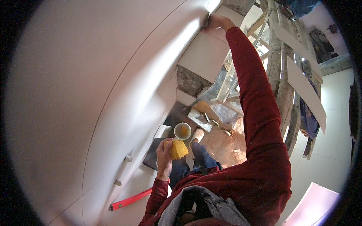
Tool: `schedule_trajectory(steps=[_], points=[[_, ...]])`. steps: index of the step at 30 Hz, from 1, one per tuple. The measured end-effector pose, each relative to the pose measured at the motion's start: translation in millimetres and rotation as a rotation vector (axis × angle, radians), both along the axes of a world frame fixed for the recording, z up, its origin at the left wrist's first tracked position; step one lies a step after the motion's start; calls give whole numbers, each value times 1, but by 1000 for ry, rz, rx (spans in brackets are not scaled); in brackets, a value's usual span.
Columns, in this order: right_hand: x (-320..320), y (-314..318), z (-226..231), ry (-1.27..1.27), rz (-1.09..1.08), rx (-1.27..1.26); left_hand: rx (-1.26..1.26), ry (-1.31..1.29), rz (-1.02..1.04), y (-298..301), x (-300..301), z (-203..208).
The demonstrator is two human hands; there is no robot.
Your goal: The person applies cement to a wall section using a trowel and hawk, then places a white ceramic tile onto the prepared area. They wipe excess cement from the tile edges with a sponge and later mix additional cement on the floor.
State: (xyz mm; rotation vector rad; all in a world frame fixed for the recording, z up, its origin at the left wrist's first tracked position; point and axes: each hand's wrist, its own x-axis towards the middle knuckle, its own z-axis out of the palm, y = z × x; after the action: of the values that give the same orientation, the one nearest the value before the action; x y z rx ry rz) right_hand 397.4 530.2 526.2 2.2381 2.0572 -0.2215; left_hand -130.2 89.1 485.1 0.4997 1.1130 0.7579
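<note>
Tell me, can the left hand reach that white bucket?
Probably not without bending: the bucket sits low beside the shoe, below the left hand, which holds a yellow sponge. The bucket's top looks uncovered.

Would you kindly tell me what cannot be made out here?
Head view: whether the right hand holds anything; its fingertips are small and shadowed.
Head view: some fingertips of the left hand, behind the yellow sponge.
Head view: part of the red bar, behind the left sleeve.
Head view: contents of the white bucket, too small.

A head-worn fisheye camera looks steeply downward.
</note>
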Motion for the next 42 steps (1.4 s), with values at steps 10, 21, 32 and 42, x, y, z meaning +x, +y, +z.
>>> schedule_trajectory(steps=[10, 21, 32, 42], points=[[-73, -32, 32, 170, 98, 63, -51, 54, 66, 0, -10, 8], [-41, -92, 64, 24, -19, -109, -63, 1, 24, 1, 0, -15], [-10, -146, 63, 84, -124, -64, -54, 8, -47, 6, -3, -17], [-9, -155, 67, 131, -202, -201, -50, -5, 6, 0, -16, -22]])
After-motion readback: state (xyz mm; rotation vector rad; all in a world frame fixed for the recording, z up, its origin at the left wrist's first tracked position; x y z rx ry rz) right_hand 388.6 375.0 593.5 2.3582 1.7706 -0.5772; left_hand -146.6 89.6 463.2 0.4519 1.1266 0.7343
